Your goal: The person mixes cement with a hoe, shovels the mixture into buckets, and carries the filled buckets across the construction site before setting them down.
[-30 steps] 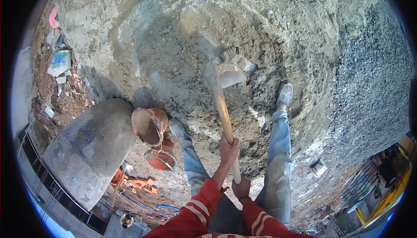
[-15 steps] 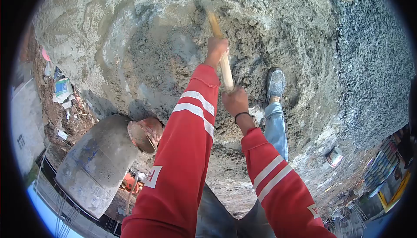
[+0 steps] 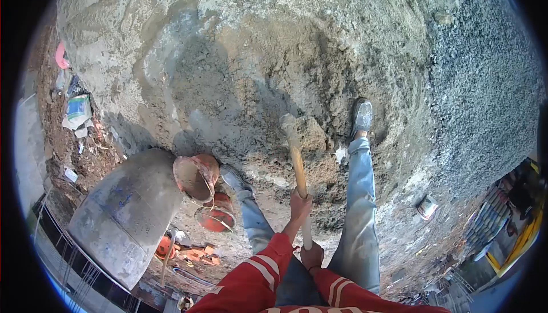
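Underfoot, lumpy mix (image 3: 308, 56) spread wide. Wooden handle (image 3: 298, 167) clasped in left hand's (image 3: 301, 202) grip; its lower end wrapped by right hand's (image 3: 311, 256). Caked head (image 3: 288, 123) beyond both. Right shoe (image 3: 362, 118) could be struck if head is deflected by a lump or handle is let slip.

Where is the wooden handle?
In the head view, just below centre: the wooden handle runs between the legs, gripped by the left hand and right hand.
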A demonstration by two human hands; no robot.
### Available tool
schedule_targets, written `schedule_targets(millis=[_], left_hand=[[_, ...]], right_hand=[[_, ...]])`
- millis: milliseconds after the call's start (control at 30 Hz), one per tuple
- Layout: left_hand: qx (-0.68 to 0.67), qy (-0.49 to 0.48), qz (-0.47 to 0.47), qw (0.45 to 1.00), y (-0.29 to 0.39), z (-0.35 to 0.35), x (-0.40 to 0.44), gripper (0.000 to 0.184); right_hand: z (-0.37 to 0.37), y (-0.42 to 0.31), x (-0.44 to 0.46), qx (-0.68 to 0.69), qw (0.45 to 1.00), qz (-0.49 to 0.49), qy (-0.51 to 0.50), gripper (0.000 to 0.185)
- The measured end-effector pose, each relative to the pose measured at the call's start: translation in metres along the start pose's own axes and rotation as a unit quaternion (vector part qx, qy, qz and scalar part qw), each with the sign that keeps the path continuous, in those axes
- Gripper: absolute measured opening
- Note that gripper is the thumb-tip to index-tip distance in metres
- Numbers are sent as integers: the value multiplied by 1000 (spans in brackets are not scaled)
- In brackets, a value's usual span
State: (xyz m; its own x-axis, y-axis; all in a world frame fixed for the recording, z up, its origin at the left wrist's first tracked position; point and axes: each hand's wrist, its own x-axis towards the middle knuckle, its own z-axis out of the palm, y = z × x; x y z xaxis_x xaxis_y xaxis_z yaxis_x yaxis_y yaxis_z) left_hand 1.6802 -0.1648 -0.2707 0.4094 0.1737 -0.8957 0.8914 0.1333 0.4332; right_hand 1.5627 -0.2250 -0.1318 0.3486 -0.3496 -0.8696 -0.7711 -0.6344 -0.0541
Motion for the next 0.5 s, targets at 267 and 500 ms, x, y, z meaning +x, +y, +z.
schedule_targets(millis=[267, 500], left_hand=[[-82, 0, 59, 995, 123, -2, -24, 23], [-169, -71, 408, 894, 462, 87, -11, 15]], right_hand=[[-33, -34, 39, 88, 973, -202, 64, 17], [-233, -261, 187, 198, 850, -446, 198, 14]])
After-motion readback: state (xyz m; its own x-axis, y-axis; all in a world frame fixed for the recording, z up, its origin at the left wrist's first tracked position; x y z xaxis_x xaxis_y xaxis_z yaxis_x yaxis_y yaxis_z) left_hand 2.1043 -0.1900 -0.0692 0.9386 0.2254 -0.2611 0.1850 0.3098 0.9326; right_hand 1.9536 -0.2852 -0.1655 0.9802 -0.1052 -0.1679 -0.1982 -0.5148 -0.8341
